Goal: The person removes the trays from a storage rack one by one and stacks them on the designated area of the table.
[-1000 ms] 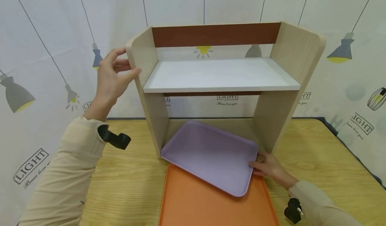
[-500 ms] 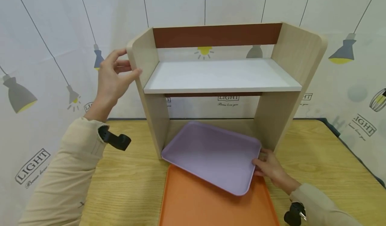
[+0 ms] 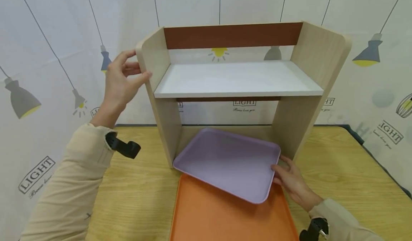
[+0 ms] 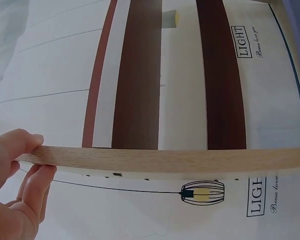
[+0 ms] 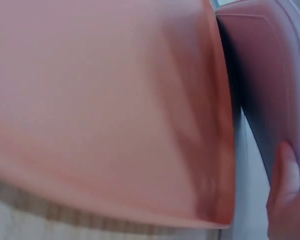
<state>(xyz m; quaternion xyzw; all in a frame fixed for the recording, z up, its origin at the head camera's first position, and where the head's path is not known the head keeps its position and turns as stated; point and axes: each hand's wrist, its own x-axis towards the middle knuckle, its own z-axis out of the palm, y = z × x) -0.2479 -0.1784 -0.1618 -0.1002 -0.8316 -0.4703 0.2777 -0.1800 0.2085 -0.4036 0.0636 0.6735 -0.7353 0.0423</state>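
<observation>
A small wooden shelf unit (image 3: pixel 154 62) stands upright, and my left hand (image 3: pixel 119 83) pinches the upper front edge of its left side panel. In the left wrist view, thumb and fingers of that hand (image 4: pixel 20 190) lie on opposite faces of the panel (image 4: pixel 165 159). A purple tray (image 3: pixel 228 162) lies slanted, its back part inside the lower compartment and its near corner jutting out in front. My right hand (image 3: pixel 294 183) grips the tray's right rim, thumb on top. The right wrist view shows the thumb (image 5: pixel 288 172) along the purple tray (image 5: pixel 270 65).
An orange tray (image 3: pixel 222 216) lies on the wooden table (image 3: pixel 135 191) in front of the unit, partly under the purple one. A white middle board (image 3: pixel 238 78) spans the unit above the purple tray. Behind hangs a lamp-printed cloth (image 3: pixel 70 26).
The purple tray's right end has shifted slightly right and away from me, with my right hand moving along. The left hand keeps its hold on the side panel.
</observation>
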